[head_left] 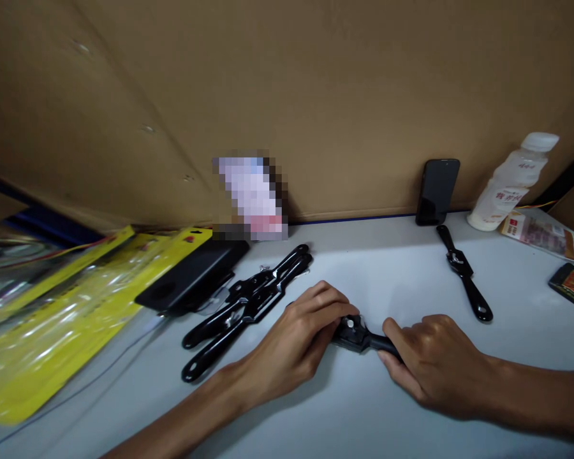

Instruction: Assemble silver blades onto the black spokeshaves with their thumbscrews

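black spokeshave [351, 336] clamped in left hand [303, 331], right hand [440, 363] too, black phone [437, 193] kinda propped at back edge of desk [377, 268]

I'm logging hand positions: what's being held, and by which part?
A black two-handled tool: the right hand holds one handle; the left hand covers the opposite side, fingers near its middle.

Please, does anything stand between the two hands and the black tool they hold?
Nothing visible does: the right hand grips one end of the black tool, the left hand covers the other.
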Demonstrator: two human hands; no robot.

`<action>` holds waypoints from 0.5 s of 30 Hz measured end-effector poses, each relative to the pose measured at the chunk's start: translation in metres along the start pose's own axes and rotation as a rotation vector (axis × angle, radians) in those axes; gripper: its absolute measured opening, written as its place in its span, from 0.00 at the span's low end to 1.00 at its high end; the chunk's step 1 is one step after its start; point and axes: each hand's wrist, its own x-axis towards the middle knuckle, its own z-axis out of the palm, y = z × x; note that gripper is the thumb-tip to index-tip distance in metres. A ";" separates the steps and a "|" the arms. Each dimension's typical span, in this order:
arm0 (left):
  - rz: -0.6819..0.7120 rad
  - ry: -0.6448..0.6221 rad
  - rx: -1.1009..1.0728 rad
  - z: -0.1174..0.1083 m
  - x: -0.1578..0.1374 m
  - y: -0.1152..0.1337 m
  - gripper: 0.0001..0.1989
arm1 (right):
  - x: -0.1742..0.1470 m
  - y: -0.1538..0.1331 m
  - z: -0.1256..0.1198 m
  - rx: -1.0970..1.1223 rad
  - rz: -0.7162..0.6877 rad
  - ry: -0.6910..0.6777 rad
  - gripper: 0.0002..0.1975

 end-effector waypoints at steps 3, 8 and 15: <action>-0.004 -0.013 0.000 0.000 0.000 0.000 0.18 | 0.000 0.000 -0.001 0.005 0.007 -0.017 0.06; 0.000 0.002 -0.010 0.001 0.000 -0.001 0.17 | 0.000 0.000 0.000 0.005 0.010 -0.006 0.07; 0.008 0.028 -0.016 0.001 -0.001 -0.002 0.17 | 0.000 0.001 0.000 0.008 0.006 -0.008 0.07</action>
